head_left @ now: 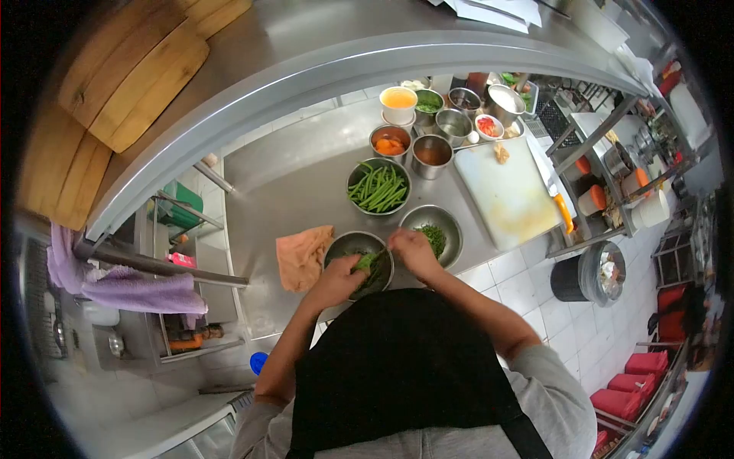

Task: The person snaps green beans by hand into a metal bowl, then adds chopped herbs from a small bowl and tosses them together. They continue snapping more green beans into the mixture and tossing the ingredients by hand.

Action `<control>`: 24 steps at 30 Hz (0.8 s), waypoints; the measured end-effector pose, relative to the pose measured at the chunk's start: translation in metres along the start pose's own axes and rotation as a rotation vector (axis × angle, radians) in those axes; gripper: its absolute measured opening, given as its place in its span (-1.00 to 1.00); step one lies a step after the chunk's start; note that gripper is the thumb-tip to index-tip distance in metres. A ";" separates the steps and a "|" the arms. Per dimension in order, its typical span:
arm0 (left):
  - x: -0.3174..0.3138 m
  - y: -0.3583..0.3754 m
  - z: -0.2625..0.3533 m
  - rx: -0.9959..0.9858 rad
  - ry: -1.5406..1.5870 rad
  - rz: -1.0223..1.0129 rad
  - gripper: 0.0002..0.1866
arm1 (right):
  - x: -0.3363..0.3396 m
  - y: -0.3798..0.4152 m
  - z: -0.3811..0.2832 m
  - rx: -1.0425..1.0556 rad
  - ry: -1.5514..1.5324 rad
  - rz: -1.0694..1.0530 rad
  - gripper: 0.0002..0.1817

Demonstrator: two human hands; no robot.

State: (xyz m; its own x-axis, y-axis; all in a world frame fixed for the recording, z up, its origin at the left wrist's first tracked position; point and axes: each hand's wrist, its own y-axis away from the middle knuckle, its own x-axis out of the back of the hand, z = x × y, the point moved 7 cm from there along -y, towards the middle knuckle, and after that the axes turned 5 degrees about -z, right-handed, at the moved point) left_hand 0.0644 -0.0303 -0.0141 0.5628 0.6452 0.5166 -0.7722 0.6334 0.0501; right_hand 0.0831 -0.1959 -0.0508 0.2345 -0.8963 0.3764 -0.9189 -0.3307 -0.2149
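Note:
My left hand (336, 281) is closed around a bunch of leafy green herbs (365, 262) over a steel bowl (330, 255) with more greens inside. To its right, my right hand (415, 252) is pinched at the near left rim of a second steel bowl (456, 243). What its fingertips hold is too small to name. Small chopped-looking greens (434, 239) lie in that second bowl. Just behind both bowls stands a steel bowl of green beans (378, 188). A folded orange cloth (303, 258) lies left of my left hand.
A white cutting board (505, 195) with a yellow-handled knife (564, 210) along its edge is at the right. Steel containers of orange pieces (390, 144) and brown liquid (433, 155) stand behind. An overhead metal shelf (306, 57) crosses the front; a bin (569, 277) stands right.

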 end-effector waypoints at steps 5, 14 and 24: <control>0.023 0.014 -0.016 0.360 0.914 0.176 -0.86 | -0.019 0.010 0.001 -0.489 -0.763 -0.181 -0.78; 0.032 0.007 -0.008 0.273 1.005 0.324 -0.86 | -0.044 0.012 -0.026 -0.485 -0.754 -0.431 -0.71; 0.027 0.007 -0.011 0.139 0.917 0.449 -0.83 | -0.015 -0.004 0.025 -0.485 -0.581 -0.016 -0.75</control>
State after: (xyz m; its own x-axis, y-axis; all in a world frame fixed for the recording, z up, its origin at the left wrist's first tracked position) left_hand 0.0776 -0.0035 -0.0088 0.1774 0.9251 -0.3357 -0.9613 0.2360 0.1423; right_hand 0.0907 -0.1885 -0.0779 0.2545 -0.9486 -0.1882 -0.9192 -0.2978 0.2578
